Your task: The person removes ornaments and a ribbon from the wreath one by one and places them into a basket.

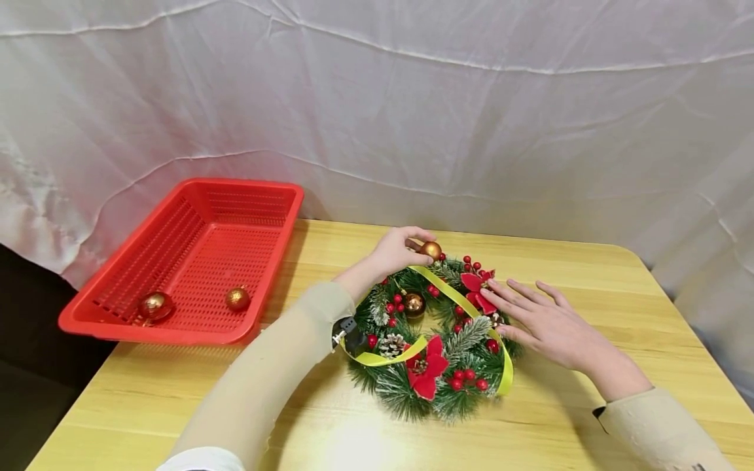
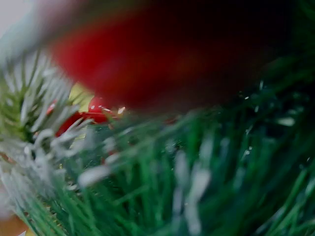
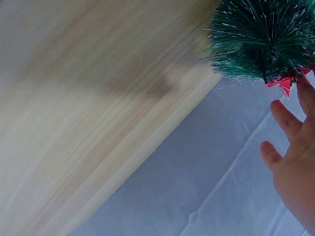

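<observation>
A green Christmas wreath [image 1: 406,392] lies on the table, trimmed with red poinsettias [image 1: 427,369], red berries, a pine cone [image 1: 392,345] and a loose yellow ribbon [image 1: 506,373]. At its far edge my left hand [image 1: 400,252] pinches a gold bauble [image 1: 431,250] between thumb and fingers. Another shiny bauble [image 1: 414,305] sits toward the wreath's inner left side. My right hand [image 1: 550,330] rests with spread, straight fingers on the wreath's right side, touching a poinsettia [image 1: 476,288]. In the left wrist view, blurred red and green needles [image 2: 162,172] fill the picture and the hand's hold is hidden.
A red plastic basket [image 1: 283,261] stands on the left of the wooden table [image 1: 589,275], with two gold baubles, one [image 1: 154,305] near its left corner and one [image 1: 238,299] by its right wall. A pale cloth [image 1: 377,131] hangs behind the table.
</observation>
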Motion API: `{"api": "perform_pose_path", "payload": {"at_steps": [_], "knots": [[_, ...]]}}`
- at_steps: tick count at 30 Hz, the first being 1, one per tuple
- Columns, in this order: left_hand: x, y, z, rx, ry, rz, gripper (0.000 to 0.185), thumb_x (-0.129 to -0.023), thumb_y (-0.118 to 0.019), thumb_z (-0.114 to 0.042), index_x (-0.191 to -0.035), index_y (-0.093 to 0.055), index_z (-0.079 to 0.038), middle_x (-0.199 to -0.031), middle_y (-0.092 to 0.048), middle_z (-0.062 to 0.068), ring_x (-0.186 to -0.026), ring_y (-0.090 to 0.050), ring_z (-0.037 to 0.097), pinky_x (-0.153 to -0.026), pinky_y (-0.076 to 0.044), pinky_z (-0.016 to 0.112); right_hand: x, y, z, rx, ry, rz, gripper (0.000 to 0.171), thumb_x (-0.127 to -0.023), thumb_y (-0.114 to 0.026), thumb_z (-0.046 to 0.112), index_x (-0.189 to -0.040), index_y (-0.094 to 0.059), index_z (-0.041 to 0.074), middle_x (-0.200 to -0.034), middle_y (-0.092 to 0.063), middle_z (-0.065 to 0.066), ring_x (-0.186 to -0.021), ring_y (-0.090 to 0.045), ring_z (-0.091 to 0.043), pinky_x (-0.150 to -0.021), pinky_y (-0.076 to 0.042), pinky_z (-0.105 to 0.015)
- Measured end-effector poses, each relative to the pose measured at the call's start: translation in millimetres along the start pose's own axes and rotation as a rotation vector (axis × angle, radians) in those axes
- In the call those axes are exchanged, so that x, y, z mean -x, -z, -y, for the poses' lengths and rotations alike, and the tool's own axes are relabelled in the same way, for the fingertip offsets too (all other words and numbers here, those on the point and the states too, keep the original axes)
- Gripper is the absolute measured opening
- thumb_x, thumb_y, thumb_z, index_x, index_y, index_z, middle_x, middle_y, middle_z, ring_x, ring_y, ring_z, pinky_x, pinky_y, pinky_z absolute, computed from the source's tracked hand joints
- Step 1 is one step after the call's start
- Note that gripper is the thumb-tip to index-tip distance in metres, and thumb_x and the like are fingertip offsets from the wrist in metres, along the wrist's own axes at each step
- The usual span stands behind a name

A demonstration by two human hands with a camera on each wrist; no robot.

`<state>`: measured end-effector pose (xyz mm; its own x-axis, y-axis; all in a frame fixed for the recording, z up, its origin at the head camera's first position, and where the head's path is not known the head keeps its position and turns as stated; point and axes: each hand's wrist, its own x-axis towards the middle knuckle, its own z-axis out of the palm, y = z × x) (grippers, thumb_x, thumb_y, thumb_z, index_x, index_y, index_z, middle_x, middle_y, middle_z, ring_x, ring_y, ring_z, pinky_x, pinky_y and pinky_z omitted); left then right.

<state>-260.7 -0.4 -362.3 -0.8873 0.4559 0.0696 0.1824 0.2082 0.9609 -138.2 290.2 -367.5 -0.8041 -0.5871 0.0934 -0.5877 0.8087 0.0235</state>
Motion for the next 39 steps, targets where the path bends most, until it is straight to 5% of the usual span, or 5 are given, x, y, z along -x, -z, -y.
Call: {"api": "perform_pose_path", "payload": {"at_steps": [20, 39], "knots": [[-1.1, -2.8, -2.2, -0.038, -0.010, -0.081, 0.034, -0.077, -0.077, -0.003, -0.110, -0.067, -0.007, -0.107, -0.062, 0.006, -0.092, -0.060, 0.019, -0.069, -0.054, 0.027, 2, 0, 1, -0.006, 0.001, 0.021, 0.065, -0.097, -0.047, 0.051, -0.153, -0.022, 0.030, -0.157, -0.023, 0.004, -0.141, -0.022, -0.027, -0.115, 0.004, -0.044], [14.6, 10.6, -35.4, 0.087, -0.045, -0.122, 0.036, -0.077, -0.078, -0.003, -0.111, -0.066, -0.006, -0.107, -0.063, 0.005, -0.093, -0.059, 0.020, -0.074, -0.054, 0.028, 2, 3, -1, -0.010, -0.008, 0.030, 0.064, -0.097, -0.045, 0.051, -0.153, -0.021, 0.028, -0.157, -0.021, 0.003, -0.143, -0.018, -0.024, -0.115, 0.002, -0.047]]}}
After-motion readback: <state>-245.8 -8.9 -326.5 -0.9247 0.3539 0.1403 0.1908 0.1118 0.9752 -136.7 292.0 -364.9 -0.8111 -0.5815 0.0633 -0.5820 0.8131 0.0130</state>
